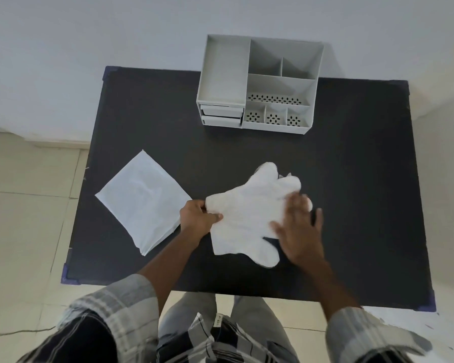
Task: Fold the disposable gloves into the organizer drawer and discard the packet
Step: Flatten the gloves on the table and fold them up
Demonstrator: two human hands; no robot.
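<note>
The right hand (pixel 298 229) is motion-blurred, so the outline of its fingers is soft, and it hides the glove fingertips beneath it; whether one glove or a stack lies there cannot be told. The person's body is cut off at the lower edge, showing only plaid sleeves and grey trousers. At the far side of the black tabletop (pixel 364 179) stands a grey organizer (pixel 257 82) with open top compartments, some with perforated floors, and two small drawers (pixel 222 116) at its front left, the lower one looking slightly pulled out. A flat white packet (pixel 143 200) lies on the tabletop's left part, just beside the left hand (pixel 197 218), its near corner partly hidden by that hand. The white disposable gloves (pixel 247 213) lie flat in the middle, finger shapes pointing away and to the right. The left hand's fingers pinch the cuff edge, closed on it; the right hand is spread open, palm down, pressing on the glove's finger end, gripping nothing.
</note>
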